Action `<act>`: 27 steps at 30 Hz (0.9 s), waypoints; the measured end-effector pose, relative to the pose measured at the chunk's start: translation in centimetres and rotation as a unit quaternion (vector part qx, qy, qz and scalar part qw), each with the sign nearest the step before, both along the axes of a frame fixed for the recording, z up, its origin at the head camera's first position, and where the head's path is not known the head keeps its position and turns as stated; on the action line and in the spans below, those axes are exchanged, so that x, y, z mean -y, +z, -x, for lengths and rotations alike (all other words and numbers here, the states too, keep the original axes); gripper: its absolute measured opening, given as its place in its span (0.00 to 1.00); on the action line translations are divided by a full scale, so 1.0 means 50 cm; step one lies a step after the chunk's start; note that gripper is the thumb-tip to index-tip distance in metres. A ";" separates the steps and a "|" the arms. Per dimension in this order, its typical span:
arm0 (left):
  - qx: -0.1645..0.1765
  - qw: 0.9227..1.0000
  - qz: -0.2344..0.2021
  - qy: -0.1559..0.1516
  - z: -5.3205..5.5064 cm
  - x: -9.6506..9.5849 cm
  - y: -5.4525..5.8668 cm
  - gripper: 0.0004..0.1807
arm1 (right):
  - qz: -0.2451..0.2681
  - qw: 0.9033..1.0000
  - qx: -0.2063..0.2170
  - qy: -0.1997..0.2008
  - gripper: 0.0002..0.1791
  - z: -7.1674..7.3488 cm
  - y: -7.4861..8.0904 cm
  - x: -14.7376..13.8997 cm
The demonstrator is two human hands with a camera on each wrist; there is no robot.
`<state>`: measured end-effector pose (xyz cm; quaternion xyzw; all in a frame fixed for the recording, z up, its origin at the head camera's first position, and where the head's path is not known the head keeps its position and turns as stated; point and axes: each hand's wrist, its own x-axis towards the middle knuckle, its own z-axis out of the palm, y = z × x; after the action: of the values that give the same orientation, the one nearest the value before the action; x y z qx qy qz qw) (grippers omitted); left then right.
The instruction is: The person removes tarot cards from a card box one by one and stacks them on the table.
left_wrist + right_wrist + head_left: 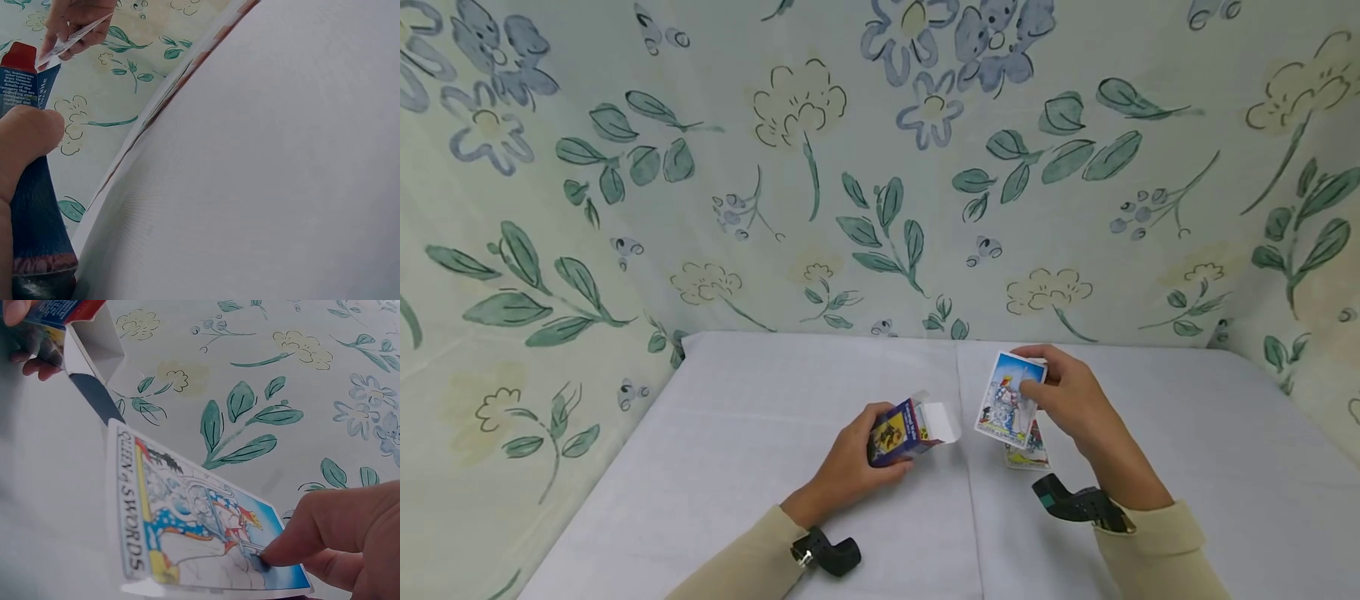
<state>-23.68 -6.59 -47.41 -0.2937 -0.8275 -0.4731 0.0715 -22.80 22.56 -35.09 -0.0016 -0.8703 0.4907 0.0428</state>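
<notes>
At left, your left hand (853,450) grips a box (891,437) over the white table (775,400), fingers and thumb curled round its sides. The box is dark blue with a yellow picture, its end open toward the right and a white-lined flap sticking out. Just beyond it, a white-bordered card (1002,408) with blue sky and a crowned figure, lettered "Queen of Swords", is pinched in your right hand (1071,396), thumb on its face. Another card (1028,458) shows partly below it.
</notes>
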 end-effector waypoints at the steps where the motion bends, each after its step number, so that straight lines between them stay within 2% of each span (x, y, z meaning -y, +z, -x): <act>1: 0.000 1.000 -0.001 0.000 0.000 0.000 0.000 0.40 | 0.001 1.000 0.000 0.000 0.26 0.000 0.000 0.000; 19: -0.014 1.000 -0.003 -0.003 0.004 -0.005 0.000 0.40 | -0.024 1.000 -0.010 -0.003 0.28 -0.005 0.000 -0.024; 27: -0.014 1.000 0.000 0.000 0.001 -0.003 -0.001 0.40 | -0.019 0.999 0.016 -0.022 0.28 -0.004 -0.004 -0.031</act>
<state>-23.71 -6.44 -47.48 -0.2998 -0.8263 -0.4694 0.0832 -22.58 24.09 -35.31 -0.0280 -0.8799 0.4727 0.0403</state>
